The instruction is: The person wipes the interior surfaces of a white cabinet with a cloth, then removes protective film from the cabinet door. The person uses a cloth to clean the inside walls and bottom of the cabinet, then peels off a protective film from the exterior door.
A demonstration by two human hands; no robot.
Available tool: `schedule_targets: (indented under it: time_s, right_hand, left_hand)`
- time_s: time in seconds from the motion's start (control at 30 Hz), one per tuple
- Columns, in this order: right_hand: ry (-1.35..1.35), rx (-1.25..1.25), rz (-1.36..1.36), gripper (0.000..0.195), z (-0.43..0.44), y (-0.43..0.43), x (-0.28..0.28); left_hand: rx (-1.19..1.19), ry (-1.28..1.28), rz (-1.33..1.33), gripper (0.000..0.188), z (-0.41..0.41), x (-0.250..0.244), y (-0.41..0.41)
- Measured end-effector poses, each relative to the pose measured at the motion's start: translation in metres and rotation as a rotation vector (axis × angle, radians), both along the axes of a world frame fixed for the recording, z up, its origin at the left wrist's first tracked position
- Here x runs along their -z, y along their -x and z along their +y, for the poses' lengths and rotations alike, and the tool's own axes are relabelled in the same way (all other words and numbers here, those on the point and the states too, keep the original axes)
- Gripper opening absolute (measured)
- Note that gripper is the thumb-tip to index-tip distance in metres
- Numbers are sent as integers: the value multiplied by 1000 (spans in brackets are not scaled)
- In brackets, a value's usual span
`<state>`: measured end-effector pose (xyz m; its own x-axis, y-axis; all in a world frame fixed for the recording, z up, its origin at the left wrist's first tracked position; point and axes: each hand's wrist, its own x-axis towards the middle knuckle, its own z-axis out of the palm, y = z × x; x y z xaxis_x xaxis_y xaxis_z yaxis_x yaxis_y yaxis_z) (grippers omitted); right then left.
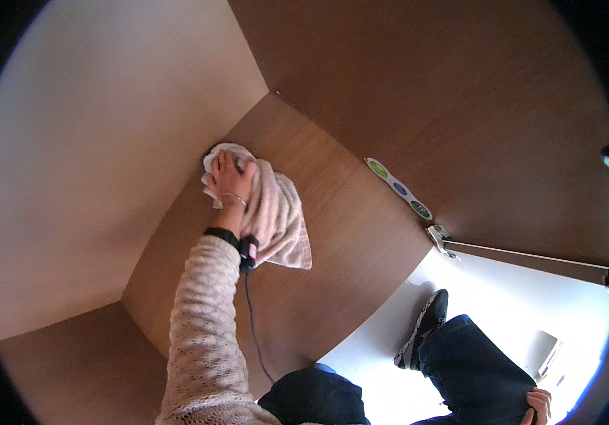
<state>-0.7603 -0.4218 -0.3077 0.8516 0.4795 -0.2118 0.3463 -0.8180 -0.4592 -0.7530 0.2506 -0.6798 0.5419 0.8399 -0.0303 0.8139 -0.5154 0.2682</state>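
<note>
My left hand (232,178) presses a pale pink and white towel (283,212) onto the wooden bottom panel (357,223) of a cabinet, close to its back edge. The towel's loose part trails to the right of the hand. A thin bracelet and a black wrist strap with a small device (249,254) and cable are on that wrist. My right hand (540,406) is at the lower right edge of view, on the knee of the dark jeans (474,366), partly cut off; its grip cannot be made out.
A pale back panel (86,149) and brown side panels (421,79) enclose the space. A sticker strip (400,188) and a metal hinge (439,237) are at the right side. A dark shoe (424,329) stands on the bright white floor (378,350).
</note>
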Motion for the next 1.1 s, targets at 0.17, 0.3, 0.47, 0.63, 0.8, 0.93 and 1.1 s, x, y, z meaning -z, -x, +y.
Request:
schedule_targets:
  time_s: [0.17, 0.3, 0.47, 0.63, 0.8, 0.93, 1.1]
  right_hand:
    - [3, 3, 14, 26, 3, -17, 5]
    - [-1, -30, 25, 26, 9, -32, 9]
    - [11, -23, 39, 26, 13, -39, 6]
    - [12, -56, 58, 26, 22, -53, 6]
    - [19, -58, 78, 25, 29, -63, 1]
    - [30, -41, 88, 25, 32, -60, -5]
    - [30, -47, 104, 25, 35, -54, -14]
  left_hand:
    - [-28, 57, 128, 75, 16, -10, -86]
    - [418, 82, 99, 74, 11, 13, -102]
    - [243, 76, 182, 78, -24, 2, -113]
    - [199, -10, 152, 71, 30, -7, -139]
    - [293, -3, 191, 63, 48, -5, -141]
    - [123, -3, 198, 64, 25, -10, -122]
    - [1, -24, 108, 63, 34, 11, -126]
